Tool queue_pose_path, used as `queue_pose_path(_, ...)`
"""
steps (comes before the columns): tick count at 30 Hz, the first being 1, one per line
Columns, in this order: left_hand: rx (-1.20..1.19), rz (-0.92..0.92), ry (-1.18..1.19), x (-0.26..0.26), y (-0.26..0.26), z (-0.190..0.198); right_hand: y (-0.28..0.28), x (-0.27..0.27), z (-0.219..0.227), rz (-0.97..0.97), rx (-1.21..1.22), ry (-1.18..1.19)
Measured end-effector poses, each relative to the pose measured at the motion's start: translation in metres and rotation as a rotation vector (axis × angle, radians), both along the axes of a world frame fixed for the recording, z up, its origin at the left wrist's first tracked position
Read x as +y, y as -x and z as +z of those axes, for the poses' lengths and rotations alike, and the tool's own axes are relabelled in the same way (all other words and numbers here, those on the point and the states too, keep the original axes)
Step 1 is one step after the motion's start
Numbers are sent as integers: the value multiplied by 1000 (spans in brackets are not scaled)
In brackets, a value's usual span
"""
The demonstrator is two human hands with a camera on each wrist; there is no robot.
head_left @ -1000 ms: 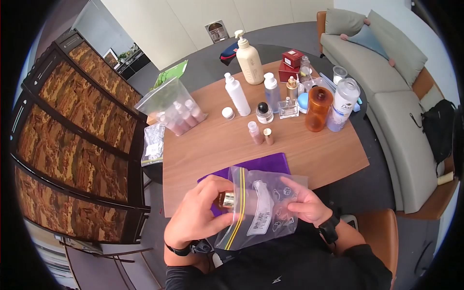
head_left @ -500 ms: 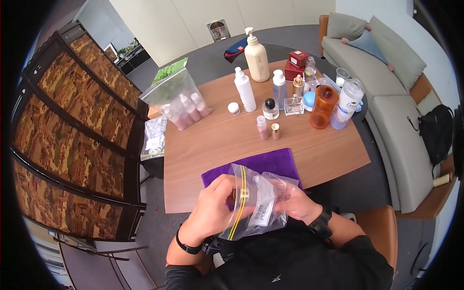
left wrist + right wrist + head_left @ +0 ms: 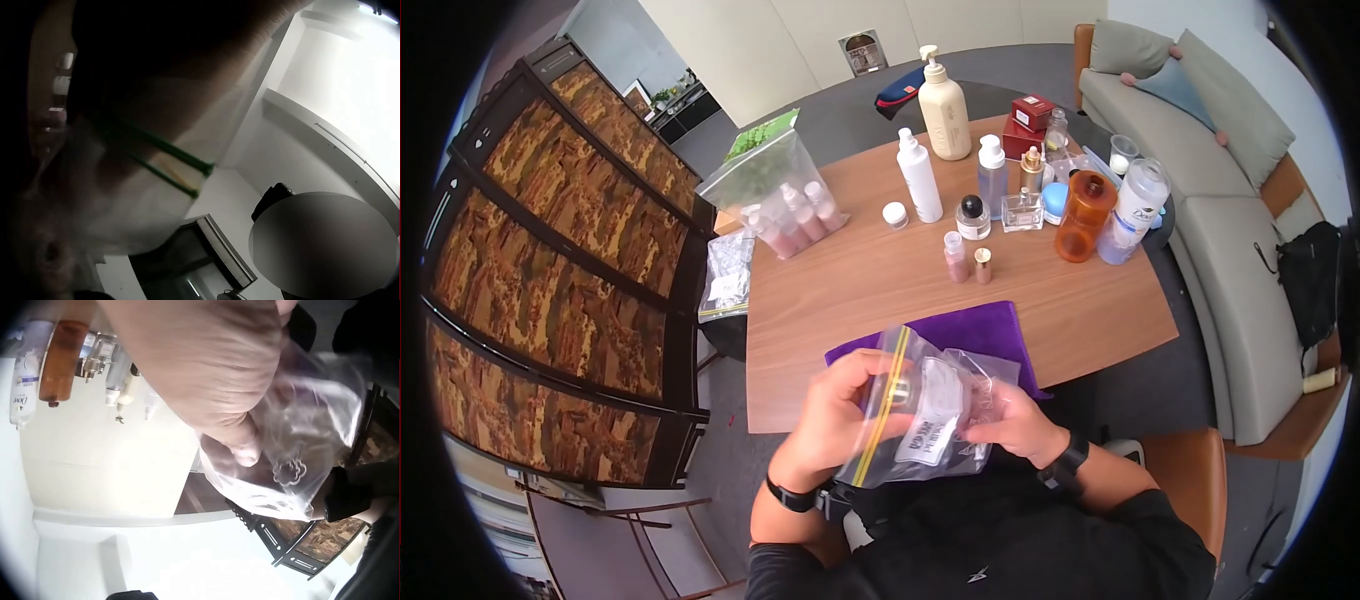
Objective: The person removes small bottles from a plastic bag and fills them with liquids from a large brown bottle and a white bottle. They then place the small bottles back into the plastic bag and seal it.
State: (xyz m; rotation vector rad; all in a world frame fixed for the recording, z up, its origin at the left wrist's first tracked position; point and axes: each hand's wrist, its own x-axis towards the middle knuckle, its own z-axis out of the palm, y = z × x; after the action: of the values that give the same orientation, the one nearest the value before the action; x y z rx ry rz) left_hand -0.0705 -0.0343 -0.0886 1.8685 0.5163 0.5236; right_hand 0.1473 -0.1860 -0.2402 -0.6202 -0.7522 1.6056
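Observation:
A clear zip bag (image 3: 943,395) with a yellow double seal strip and a white label is held up over the near table edge. My left hand (image 3: 830,410) reaches into its mouth, fingers behind the plastic, holding a small bottle with a shiny gold cap (image 3: 901,388); the plastic and fingers hide most of this bottle. On the bag's other end, my right hand (image 3: 1015,425) grips the bunched plastic. The right wrist view shows that thumb pressed on the bag (image 3: 290,459). A purple cloth (image 3: 970,328) lies beneath, on the table.
On the wooden table (image 3: 820,320) stand a pink bottle (image 3: 955,258), a small gold-capped bottle (image 3: 983,267), a white jar (image 3: 895,214), an amber bottle (image 3: 1085,220) and a pump bottle (image 3: 945,115). Another zip bag (image 3: 775,190) holding several pink bottles stands at the left.
The gold-capped bottle has gone deeper into the bag with my left fingers. My right hand has moved from spread fingers to gripping the bunched plastic. The head view has shifted slightly.

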Motion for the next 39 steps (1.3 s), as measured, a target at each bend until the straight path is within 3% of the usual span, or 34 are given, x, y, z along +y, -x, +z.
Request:
queue_pose_path(1, -38, -16, 12, 5, 5, 9, -6, -3, -1, 6, -1, -1)
queue_pose_path(3, -30, -16, 68, 11, 17, 34, -17, -6, 1, -49, 281, -10)
queue_pose_path(5, 39, -33, 21, 21, 21, 57, -29, -6, 14, -313, 66, -167)
queue_pose_path(7, 50, -382, -353, 32, 15, 75, -40, -4, 41, -489, -351, -251)
queue_pose_path(8, 62, -425, -364, 30, 9, 78, -39, 2, 55, -507, -517, -340)
queue_pose_path(9, 63, -430, -363, 28, 3, 78, -42, 12, 72, -512, -516, -337)
queue_pose_path(11, 115, -618, -354, 24, -9, 77, -46, 30, 100, -232, -966, -736)
queue_pose_path(13, 123, -640, -363, 20, -14, 76, -37, 45, 104, -94, -938, -899)
queue_pose_path(15, 159, -677, -431, 20, -15, 76, -26, 49, 98, 190, -830, -694)
queue_pose_path(16, 160, -676, -429, 19, -14, 75, -21, 48, 98, 191, -829, -693)
queue_pose_path(18, 146, -591, -551, 16, -8, 76, -12, 46, 96, 301, -637, -421)
queue_pose_path(19, 146, -587, -553, 15, -6, 78, -8, 44, 91, 305, -638, -424)
queue_pose_path(21, 186, -387, -690, 13, -3, 82, 2, 35, 80, 103, -637, -345)
queue_pose_path(22, 193, -365, -732, 13, -3, 80, 2, 30, 79, 146, -595, -254)
queue_pose_path(23, 195, -365, -728, 13, -3, 80, 5, 27, 74, 148, -593, -251)
queue_pose_path(25, 133, -395, -596, 12, -7, 81, 10, 22, 59, 289, -213, -197)
queue_pose_path(26, 130, -399, -596, 14, -8, 81, 1, 23, 58, 460, -172, -156)
queue_pose_path(29, 105, -543, -486, 19, -12, 81, -15, 37, 57, 562, -130, -314)
queue_pose_path(30, 93, -561, -467, 19, -15, 76, -16, 39, 59, 591, -84, -231)
queue_pose_path(33, 65, -562, -466, 20, -22, 60, -11, 52, 62, 603, -266, -222)
queue_pose_path(35, 137, -550, -466, 20, -23, 59, 3, 53, 55, 550, -180, -201)
queue_pose_path(37, 138, -534, -448, 25, -21, 66, 12, 51, 63, 330, -25, -290)
queue_pose_path(39, 146, -524, -420, 34, -14, 69, 16, 45, 60, 255, -22, -256)
